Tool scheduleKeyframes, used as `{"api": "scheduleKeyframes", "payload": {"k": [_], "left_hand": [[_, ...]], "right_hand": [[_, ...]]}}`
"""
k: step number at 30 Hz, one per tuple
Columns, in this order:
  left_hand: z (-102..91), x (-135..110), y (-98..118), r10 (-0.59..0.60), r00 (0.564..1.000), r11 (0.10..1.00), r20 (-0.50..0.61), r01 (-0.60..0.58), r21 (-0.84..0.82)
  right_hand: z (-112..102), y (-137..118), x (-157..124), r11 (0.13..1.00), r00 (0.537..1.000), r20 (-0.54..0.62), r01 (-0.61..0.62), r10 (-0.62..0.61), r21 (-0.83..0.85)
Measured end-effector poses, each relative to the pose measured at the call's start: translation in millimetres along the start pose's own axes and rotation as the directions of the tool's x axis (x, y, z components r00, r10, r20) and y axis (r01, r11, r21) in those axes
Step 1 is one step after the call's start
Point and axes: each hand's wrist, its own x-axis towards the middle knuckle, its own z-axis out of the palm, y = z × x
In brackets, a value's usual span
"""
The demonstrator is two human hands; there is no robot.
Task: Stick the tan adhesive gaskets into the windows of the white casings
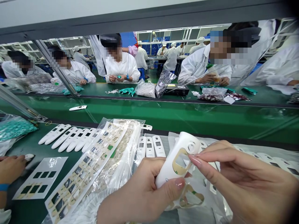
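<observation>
Green assembly bench (30, 207) lies below the left hand (137, 196) gripping a white plastic casing (170, 165).

A white plastic casing (169, 166), ringed in tan adhesive (174, 152), a clear label sheet (86, 174) patterned with rows of black and tan, a dark green bench (35, 208), teal pieces (14, 128) bagged at far left

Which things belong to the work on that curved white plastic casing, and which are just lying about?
Part of the work:
left hand, gripping the curved white plastic casing
right hand, by its tan gasket
long sheet of tan gaskets
row of white casings

Just lying about:
teal pieces in a clear bag
black box on the far bench
</observation>
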Motion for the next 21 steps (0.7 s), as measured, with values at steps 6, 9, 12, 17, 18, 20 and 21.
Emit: {"api": "scheduleKeyframes", "payload": {"k": [6,9,12,17,18,20,21], "left_hand": [[0.7,-1,0,0.023,1.000,1.000,-0.001,-0.023,0.018],[0.7,-1,-1,0.048,0.999,0.999,-0.016,-0.047,0.018],[-0.6,-1,-4,0.021,0.999,1.000,-0.027,-0.021,0.000],[-2.9,-1,-11,-0.086,0.996,0.984,0.010,0.086,-0.155],[-3.2,-1,-12,-0.093,0.996,0.981,0.012,0.093,-0.170],[-3.7,0,-12,-0.093,0.996,0.983,0.000,0.091,-0.158],[-4.2,0,-13,-0.093,0.996,0.986,-0.008,0.091,-0.142]], "right_hand": [[3,-1,0,0.997,0.998,-0.006,0.054,-0.055,-0.058],[1,6,3,0.990,0.998,-0.062,0.022,-0.031,-0.142],[-5,16,13,0.989,1.000,0.021,-0.009,0.012,-0.148],[-9,21,28,0.961,0.906,0.363,-0.265,0.220,0.080],[-7,19,29,0.943,0.877,0.416,-0.314,0.243,0.111],[-4,14,28,0.913,0.834,0.472,-0.386,0.286,0.129],[-2,12,27,0.901,0.822,0.479,-0.414,0.308,0.130]]}}
